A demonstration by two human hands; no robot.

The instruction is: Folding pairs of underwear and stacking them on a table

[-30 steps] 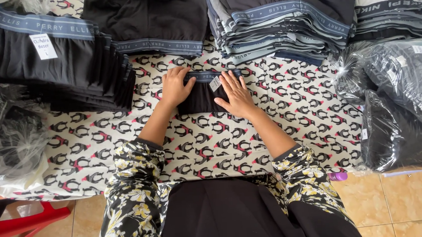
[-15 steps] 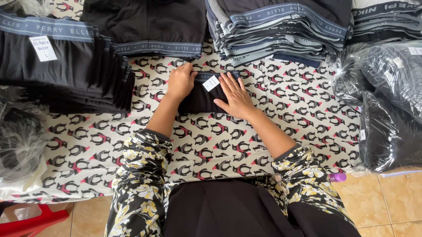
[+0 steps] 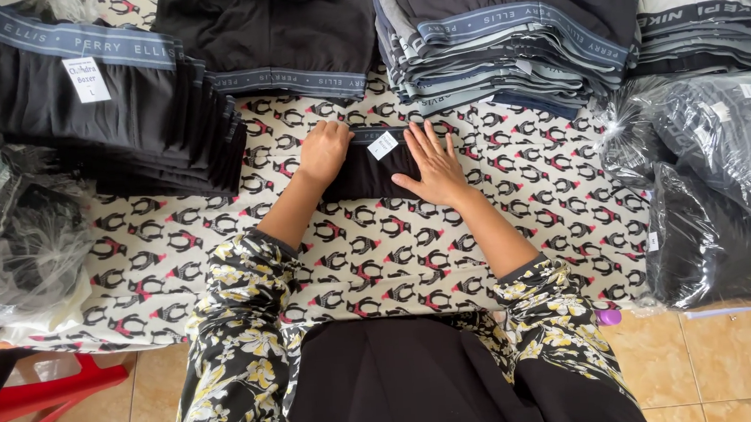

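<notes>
**Folded black garment pressed flat among stacked underwear**

A tiled floor (image 3: 730, 362) in pale tan runs along the bottom of the view, and above it lies a desk covered by a white cloth with a penguin print (image 3: 379, 255). In the middle of that cloth, a little toward 12 o'clock, sits a small folded black garment (image 3: 364, 172) with a grey waistband at its far edge and a white paper tag (image 3: 382, 145) on top.

The left hand (image 3: 325, 150) lies on the garment's left end with its fingers curled over the edge; whether it grips the fabric or merely presses it cannot be told from this angle. The right hand (image 3: 432, 165) rests flat on the right end, fingers spread wide and holding nothing, its thumb lying on the dark cloth just below the tag. Both forearms come up from floral-print sleeves (image 3: 243, 335).

At 10 o'clock stands a stack of black folded shorts (image 3: 123, 123) with a white label on top. At 12 o'clock lies another dark pile (image 3: 279, 33), and at 1 o'clock a tall stack of grey and black pieces (image 3: 505, 43). At 3 o'clock are clear plastic bags of dark clothing (image 3: 717, 178); at 9 o'clock, more bagged items (image 3: 7, 228). A red plastic stool (image 3: 36, 402) shows at 8 o'clock on the floor.
</notes>
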